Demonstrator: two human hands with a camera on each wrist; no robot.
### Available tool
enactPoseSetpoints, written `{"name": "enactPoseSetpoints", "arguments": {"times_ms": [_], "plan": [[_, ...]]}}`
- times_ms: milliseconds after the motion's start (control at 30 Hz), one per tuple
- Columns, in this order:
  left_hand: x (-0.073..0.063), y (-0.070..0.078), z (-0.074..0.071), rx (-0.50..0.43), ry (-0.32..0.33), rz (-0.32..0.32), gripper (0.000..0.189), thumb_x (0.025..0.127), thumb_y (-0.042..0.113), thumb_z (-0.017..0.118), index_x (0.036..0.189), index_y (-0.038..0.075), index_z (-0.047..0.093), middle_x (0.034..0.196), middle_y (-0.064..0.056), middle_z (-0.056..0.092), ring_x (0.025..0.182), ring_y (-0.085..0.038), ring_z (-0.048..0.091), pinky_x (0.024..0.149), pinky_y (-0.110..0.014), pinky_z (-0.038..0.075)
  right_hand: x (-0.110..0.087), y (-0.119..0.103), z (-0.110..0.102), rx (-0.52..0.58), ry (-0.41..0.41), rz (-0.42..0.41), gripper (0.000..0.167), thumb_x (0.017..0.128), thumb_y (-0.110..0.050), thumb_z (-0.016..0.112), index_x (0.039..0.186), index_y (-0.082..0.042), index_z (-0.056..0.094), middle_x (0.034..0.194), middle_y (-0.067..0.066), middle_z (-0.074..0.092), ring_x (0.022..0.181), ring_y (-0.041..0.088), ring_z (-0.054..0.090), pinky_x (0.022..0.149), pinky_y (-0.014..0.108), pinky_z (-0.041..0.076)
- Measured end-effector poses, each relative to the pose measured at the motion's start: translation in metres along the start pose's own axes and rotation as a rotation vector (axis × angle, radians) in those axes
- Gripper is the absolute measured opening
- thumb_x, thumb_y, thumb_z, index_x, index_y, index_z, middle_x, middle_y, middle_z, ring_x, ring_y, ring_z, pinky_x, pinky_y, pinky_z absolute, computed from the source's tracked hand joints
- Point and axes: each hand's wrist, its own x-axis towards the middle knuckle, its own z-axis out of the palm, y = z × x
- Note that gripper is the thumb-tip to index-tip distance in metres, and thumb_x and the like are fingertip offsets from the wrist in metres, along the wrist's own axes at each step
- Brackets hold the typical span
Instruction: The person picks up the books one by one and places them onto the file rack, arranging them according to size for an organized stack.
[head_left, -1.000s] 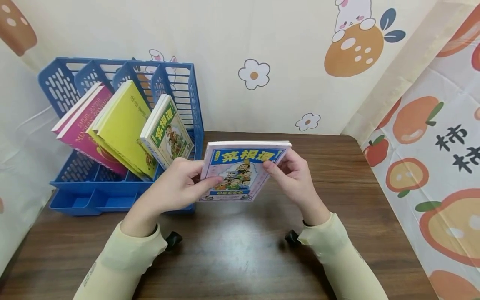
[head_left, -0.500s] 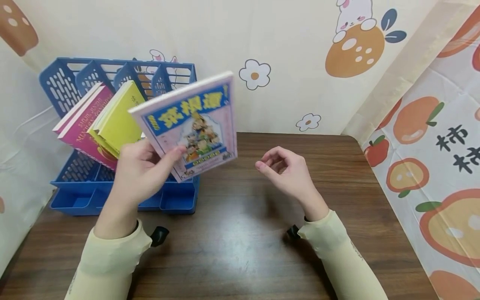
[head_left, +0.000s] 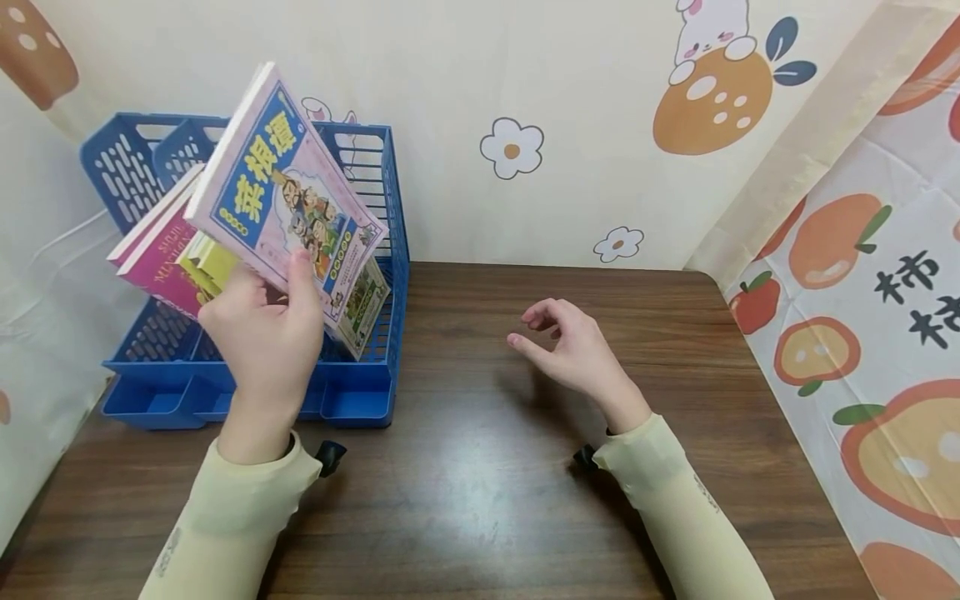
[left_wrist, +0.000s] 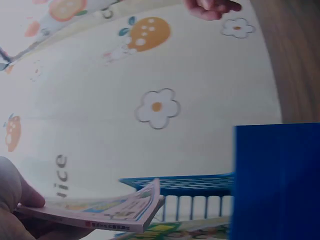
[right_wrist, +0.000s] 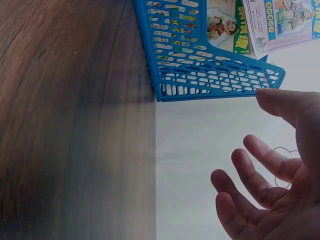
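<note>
In the head view my left hand (head_left: 266, 342) grips a pink book (head_left: 300, 192) by its lower edge, thumb across the cover. The book is tilted and raised in front of the blue file rack (head_left: 397, 208). Behind it, a green-bordered book (head_left: 363, 304) leans in a right-hand slot, largely covered. A magenta book (head_left: 161, 262) and a yellow-green book (head_left: 213, 262), both partly hidden, stand in slots further left. My right hand (head_left: 581, 354) hovers above the table with loosely bent fingers, holding nothing; the right wrist view shows its fingers (right_wrist: 257, 175) spread apart.
Small blue trays (head_left: 356, 404) run along the rack's front. The brown wooden table (head_left: 480, 500) stretches to the right of the rack. A patterned cloth (head_left: 450, 75) hangs behind, and another fruit-print cloth (head_left: 885, 350) lies along the right side.
My right hand has let go of the pink book. My left hand has carried it leftward and up to the rack, turning it so it slants. The right hand stays over the table.
</note>
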Motion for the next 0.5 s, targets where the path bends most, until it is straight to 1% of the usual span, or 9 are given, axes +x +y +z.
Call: {"name": "enactPoseSetpoints", "arguments": {"times_ms": [67,100,167,233,300,433,500], "plan": [[-0.0014,-0.003,0.0035,0.023,0.007,0.013,0.04,0.108,0.024,0.069,0.144,0.008,0.072,0.14,0.004,0.073,0.125,-0.021,0.073,0.095,-0.04,0.063,0.0002,0.0027,0.0007,-0.004,-0.012,0.001,0.033,0.095,-0.031,0.088,0.113,-0.01,0.071,0.111,0.009,0.072,0.106,0.025,0.068,0.09,0.054,0.06],[-0.0016,-0.0044,0.0045,0.035,0.014,0.017,0.039,0.108,0.025,0.069,0.143,0.007,0.072,0.139,0.003,0.074,0.124,-0.021,0.073,0.095,-0.04,0.063,0.0002,0.0039,0.001,-0.006,-0.015,0.002,0.033,0.095,-0.031,0.088,0.114,-0.01,0.071,0.111,0.009,0.072,0.106,0.025,0.068,0.09,0.054,0.06],[-0.0008,-0.0063,0.0048,0.046,0.025,0.024,0.038,0.109,0.025,0.068,0.142,0.007,0.073,0.139,0.003,0.074,0.123,-0.021,0.073,0.094,-0.037,0.063,0.0003,0.0055,0.0012,-0.015,-0.022,0.004,0.033,0.095,-0.032,0.088,0.115,-0.011,0.071,0.112,0.008,0.071,0.106,0.024,0.067,0.091,0.053,0.061],[0.0005,-0.0073,0.0037,0.049,0.04,0.02,0.039,0.109,0.025,0.069,0.143,0.007,0.073,0.138,0.004,0.074,0.122,-0.02,0.073,0.095,-0.029,0.061,0.0005,0.0064,0.0009,-0.017,-0.026,0.004,0.033,0.096,-0.032,0.087,0.115,-0.011,0.071,0.113,0.008,0.071,0.107,0.023,0.067,0.091,0.053,0.061],[0.0015,-0.0073,0.0024,0.05,0.051,0.012,0.039,0.109,0.026,0.069,0.143,0.008,0.073,0.138,0.005,0.075,0.123,-0.019,0.073,0.096,-0.024,0.059,0.0009,0.0072,0.0008,-0.017,-0.032,0.004,0.033,0.096,-0.032,0.087,0.116,-0.011,0.071,0.114,0.008,0.071,0.107,0.023,0.067,0.091,0.053,0.06],[0.0023,-0.0055,0.0019,0.046,0.045,0.01,0.04,0.109,0.026,0.069,0.144,0.007,0.071,0.139,0.005,0.074,0.125,-0.018,0.072,0.098,-0.026,0.059,0.0014,0.0091,0.0008,-0.016,-0.043,0.002,0.033,0.096,-0.03,0.086,0.117,-0.009,0.07,0.115,0.01,0.072,0.108,0.025,0.067,0.091,0.054,0.06],[0.0029,-0.0036,0.0015,0.038,0.061,0.014,0.039,0.108,0.025,0.07,0.143,0.007,0.072,0.138,0.006,0.074,0.124,-0.016,0.072,0.098,-0.026,0.058,0.0013,0.0099,0.0008,-0.016,-0.049,0.002,0.033,0.096,-0.029,0.086,0.118,-0.008,0.07,0.115,0.011,0.072,0.108,0.025,0.067,0.09,0.054,0.06]]}}
